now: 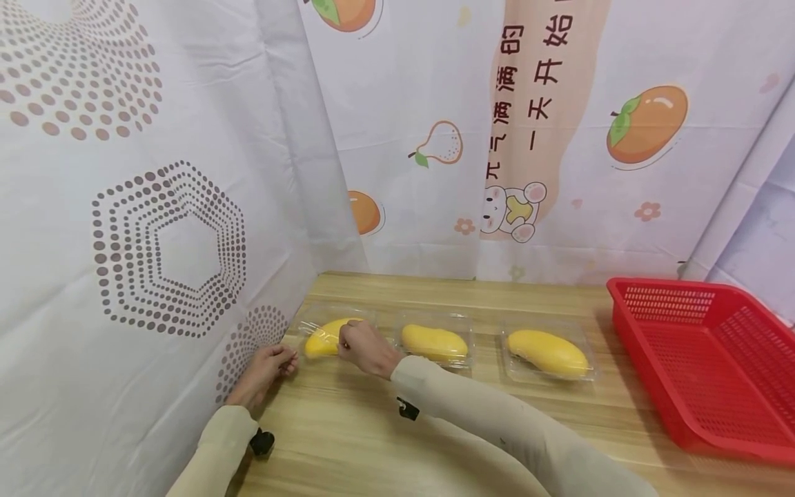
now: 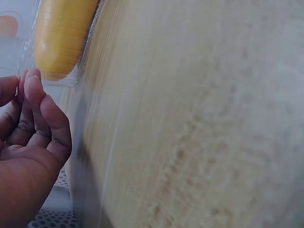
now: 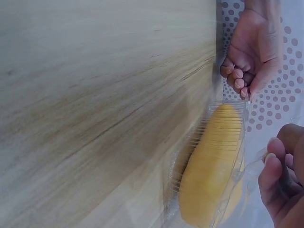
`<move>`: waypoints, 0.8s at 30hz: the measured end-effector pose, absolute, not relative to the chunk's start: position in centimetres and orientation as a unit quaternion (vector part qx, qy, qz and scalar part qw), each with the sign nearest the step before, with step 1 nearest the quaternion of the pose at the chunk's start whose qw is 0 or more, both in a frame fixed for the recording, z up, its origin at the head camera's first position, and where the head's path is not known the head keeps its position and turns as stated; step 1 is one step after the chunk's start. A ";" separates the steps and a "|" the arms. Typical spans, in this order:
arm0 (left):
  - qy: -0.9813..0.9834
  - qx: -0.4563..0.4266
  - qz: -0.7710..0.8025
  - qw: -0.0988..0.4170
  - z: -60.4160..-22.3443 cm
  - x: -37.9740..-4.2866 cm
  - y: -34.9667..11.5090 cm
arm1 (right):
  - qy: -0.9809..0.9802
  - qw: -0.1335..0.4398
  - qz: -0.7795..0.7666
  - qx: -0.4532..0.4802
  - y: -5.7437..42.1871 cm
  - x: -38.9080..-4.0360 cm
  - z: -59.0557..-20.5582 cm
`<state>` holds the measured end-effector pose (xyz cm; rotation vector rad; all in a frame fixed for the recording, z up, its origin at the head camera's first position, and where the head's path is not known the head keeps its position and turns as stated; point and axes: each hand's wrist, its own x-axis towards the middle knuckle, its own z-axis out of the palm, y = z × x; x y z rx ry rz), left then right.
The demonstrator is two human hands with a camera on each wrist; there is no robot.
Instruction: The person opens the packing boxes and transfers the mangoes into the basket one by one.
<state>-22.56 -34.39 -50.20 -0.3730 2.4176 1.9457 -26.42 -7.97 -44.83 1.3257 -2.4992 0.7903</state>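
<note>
A long yellow, mango-like fruit (image 1: 324,338) lies in a clear plastic tray (image 3: 240,107) with ribbed walls at the table's left end. Past the tray's left end, my left hand (image 1: 263,373) has its thumb and fingertips pinched together. Clear film streaks run from those fingertips toward the tray in the left wrist view. My right hand (image 1: 366,347) is above the tray's right part, partly covering the fruit. Its thumb and fingers (image 3: 270,164) pinch clear film (image 3: 254,168) along the tray's open side.
Two more clear trays with yellow fruit (image 1: 433,343) (image 1: 548,353) stand to the right in a row. A red plastic basket (image 1: 671,386) is at the table's right end. Printed curtains (image 1: 422,90) close off the left and the back.
</note>
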 end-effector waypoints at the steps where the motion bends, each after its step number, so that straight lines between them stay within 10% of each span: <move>1: 0.773 -0.124 0.622 0.007 -50.2 -22.6 -34.3 | -0.847 0.096 0.272 0.446 -7.9 -26.4 -44.8; 24: 0.787 -0.119 0.605 0.020 -49.6 -22.2 -34.3 | -0.838 0.247 0.133 0.469 -6.2 -27.4 -43.2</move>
